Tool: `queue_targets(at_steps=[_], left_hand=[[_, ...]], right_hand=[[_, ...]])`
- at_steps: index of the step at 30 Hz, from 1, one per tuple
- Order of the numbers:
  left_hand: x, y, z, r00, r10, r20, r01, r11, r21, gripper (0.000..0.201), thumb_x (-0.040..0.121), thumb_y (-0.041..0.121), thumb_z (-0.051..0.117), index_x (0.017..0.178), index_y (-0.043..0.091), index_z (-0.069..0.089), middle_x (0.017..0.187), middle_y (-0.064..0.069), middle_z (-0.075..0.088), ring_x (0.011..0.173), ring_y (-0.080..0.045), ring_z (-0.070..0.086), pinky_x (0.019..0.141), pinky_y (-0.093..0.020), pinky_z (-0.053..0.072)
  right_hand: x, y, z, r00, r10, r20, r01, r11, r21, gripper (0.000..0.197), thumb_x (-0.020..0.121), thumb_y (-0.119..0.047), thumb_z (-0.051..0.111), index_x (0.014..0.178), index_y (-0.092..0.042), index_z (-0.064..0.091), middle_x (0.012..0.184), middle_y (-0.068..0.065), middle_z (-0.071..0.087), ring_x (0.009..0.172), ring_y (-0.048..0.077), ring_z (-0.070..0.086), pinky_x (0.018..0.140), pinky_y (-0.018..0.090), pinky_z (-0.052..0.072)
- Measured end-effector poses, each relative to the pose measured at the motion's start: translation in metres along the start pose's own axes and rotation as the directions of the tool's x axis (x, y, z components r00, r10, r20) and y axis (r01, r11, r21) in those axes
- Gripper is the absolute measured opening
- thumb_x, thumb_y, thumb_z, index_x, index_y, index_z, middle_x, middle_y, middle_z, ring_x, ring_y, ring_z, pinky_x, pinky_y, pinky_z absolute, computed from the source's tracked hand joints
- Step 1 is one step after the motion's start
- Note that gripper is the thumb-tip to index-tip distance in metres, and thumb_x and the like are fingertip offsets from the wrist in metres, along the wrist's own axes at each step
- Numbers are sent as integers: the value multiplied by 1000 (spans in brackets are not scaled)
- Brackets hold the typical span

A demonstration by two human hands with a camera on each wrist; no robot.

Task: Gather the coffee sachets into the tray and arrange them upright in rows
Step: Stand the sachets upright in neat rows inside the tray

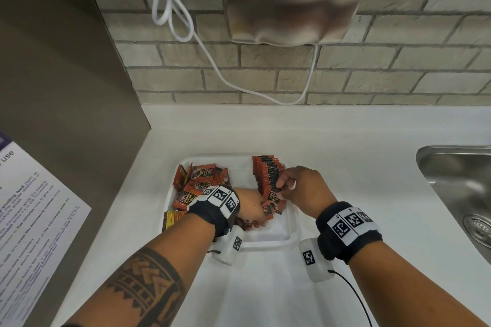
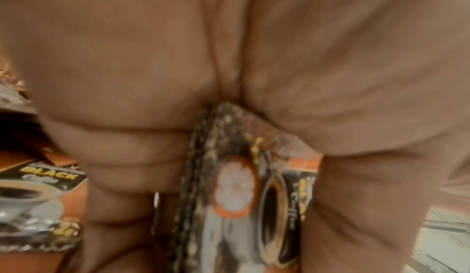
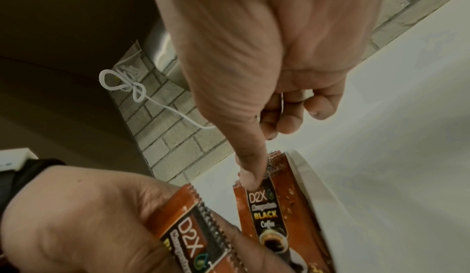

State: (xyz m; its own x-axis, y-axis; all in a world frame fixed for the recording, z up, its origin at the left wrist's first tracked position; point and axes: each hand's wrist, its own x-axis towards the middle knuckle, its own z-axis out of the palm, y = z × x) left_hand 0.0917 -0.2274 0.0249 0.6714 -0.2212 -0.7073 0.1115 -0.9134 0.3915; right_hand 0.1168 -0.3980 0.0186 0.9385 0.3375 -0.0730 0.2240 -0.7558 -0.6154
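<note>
A white tray [image 1: 265, 244] sits on the white counter. Loose orange-and-black coffee sachets [image 1: 202, 180] lie piled in its left half. Along its right side a row of sachets [image 1: 267, 170] stands upright. My left hand [image 1: 252, 207] is low in the tray's middle and grips a small stack of sachets [image 1: 266, 211], seen edge-on between the fingers in the left wrist view [image 2: 234, 187]. My right hand [image 1: 288, 186] pinches the front sachet [image 3: 269, 209] of the row at its top, the thumb [image 3: 250, 179] pressed on its face. One sachet [image 1: 172, 218] overhangs the tray's left rim.
A steel sink [image 1: 457, 183] lies at the right edge of the counter. A hand dryer [image 1: 292, 0] hangs on the brick wall behind, with a white cable [image 1: 212, 66] looping down. A printed notice [image 1: 34, 220] is stuck on the brown panel at the left.
</note>
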Motion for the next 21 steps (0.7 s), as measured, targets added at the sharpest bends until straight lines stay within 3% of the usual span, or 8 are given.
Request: queue_targets(at_steps=[4,7,12,17,21], left_hand=[[-3,2,1,999,-12,34,15,997,-79,22,93,19,65,111,7,70,89,-6,67,72,-21,60,57,-22,49],[-4,5,1,1000,-12,22,14,995,-103,24,92,16,64,113,5,70,86,-6,66,71,-22,60,58,-24,49],[-3,7,0,999,-22,40,27,990,-139,26,92,15,64,115,3,69,86,-8,65,74,-24,58,59,-26,48],[0,5,0,999,-26,42,31,992,-126,10,90,16,64,99,12,69,80,-4,66,65,-18,59,58,-25,48],[0,4,-1,999,-21,34,25,994,-109,16,90,17,65,103,10,71,84,-5,68,70,-20,60,59,-25,49]], right_hand=[[0,0,2,1000,12,17,-12,1000,-13,18,77,-4,77,87,-18,73,86,0,63,80,18,60,69,23,46],[1,0,3,1000,13,9,-13,1000,-17,20,78,-1,74,86,-19,72,83,-3,61,77,15,58,65,17,42],[2,-4,2,1000,16,27,-16,1000,-10,23,77,-1,74,83,-22,70,82,-3,60,75,14,57,66,20,44],[0,-3,2,999,23,42,-23,1000,4,22,76,-1,75,83,-21,70,79,-4,60,72,11,56,63,16,42],[-1,-4,1,998,27,52,-28,1000,12,21,76,-2,75,85,-21,70,80,-3,60,69,8,53,63,16,42]])
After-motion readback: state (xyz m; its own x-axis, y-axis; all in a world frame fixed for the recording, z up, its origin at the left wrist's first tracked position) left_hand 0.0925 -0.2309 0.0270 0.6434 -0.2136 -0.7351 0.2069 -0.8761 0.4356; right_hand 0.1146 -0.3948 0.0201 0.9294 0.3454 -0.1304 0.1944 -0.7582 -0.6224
